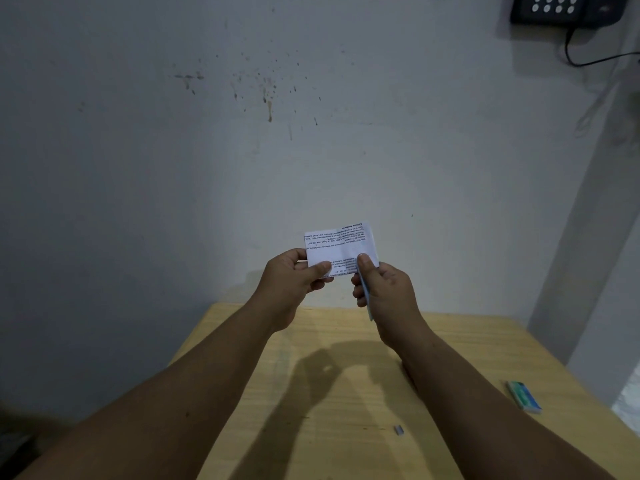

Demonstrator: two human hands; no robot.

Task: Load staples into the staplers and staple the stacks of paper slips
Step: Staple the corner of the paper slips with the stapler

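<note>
Raised above the far edge of the wooden table (346,393) is a stack of printed paper slips (341,245). My left hand (294,277) pinches its left lower corner between thumb and fingers. My right hand (384,289) grips a small light blue stapler (367,299), seen edge-on, whose front end sits over the stack's right lower corner under my thumb. Most of the stapler is hidden inside that hand.
A small box of staples (523,396) with a green and blue label lies near the table's right edge. A short strip of loose staples (399,430) lies on the table closer to me. A stained wall stands behind, with a dark keypad device (568,8) at top right.
</note>
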